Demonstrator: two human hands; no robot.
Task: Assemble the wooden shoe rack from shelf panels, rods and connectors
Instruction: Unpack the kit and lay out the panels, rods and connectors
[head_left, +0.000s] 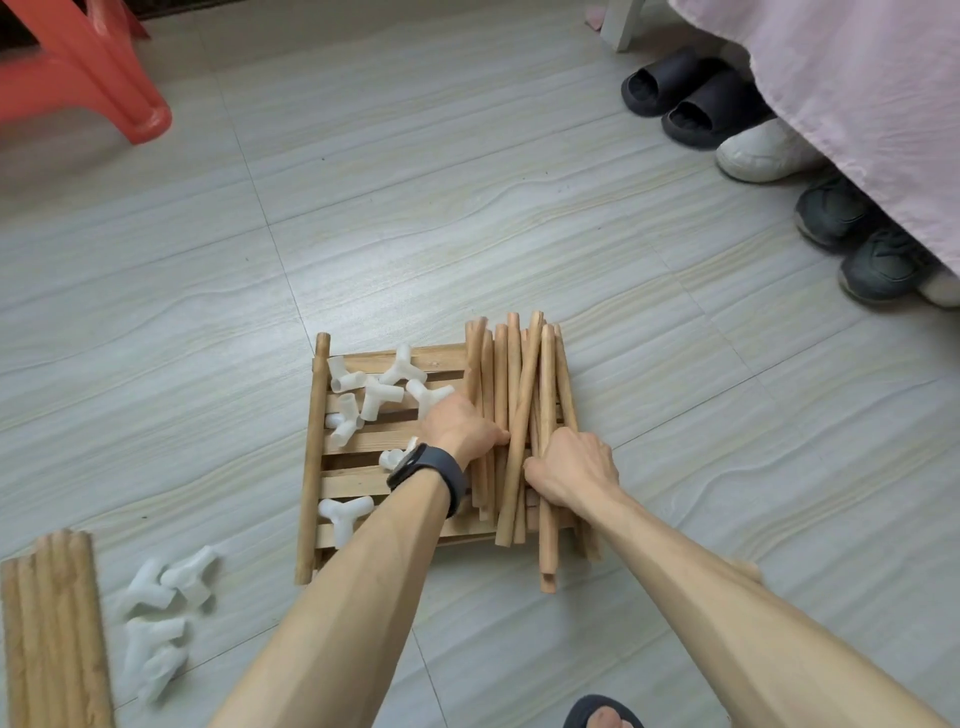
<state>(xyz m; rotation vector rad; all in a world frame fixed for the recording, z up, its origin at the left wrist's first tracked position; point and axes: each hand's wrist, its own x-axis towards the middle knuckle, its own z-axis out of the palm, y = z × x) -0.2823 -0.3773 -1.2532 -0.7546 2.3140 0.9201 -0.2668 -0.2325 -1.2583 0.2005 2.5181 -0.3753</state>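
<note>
Nearest, at the bottom edge: a sandalled foot (602, 716) on the tiled floor (467, 208).

Well below and left of the left fingers, a second stack of rods (52, 634) lies flat (blurred). Loose connectors (166, 603), white, lie just beside it.

Both bare forearms reach forward. There is a dark wrist band (428, 474) on the left one.

Left hand (460, 428): fingers curled down over the left side of the rod bundle (519, 384). One fingertip presses a rod; the others are hidden.

Right hand (574, 467): fingers wrapped round the rods on the bundle's right side, thumb against them on the left. The two hands are near each other, not touching.

The bundle lies roughly lengthwise away from the person, on the right part of the slatted shelf panel (353, 483). Its ends overhang the panel beyond the fingertips and behind the wrists.

Left of the left fingers, on the panel: a scatter of white panel connectors (374, 395). Further left, a single rod (311, 457) lies along the panel's edge.

Far right of the right fingers: a row of shoes (727, 119) under a pink cloth (857, 104). Far left: a red stool (88, 78).
</note>
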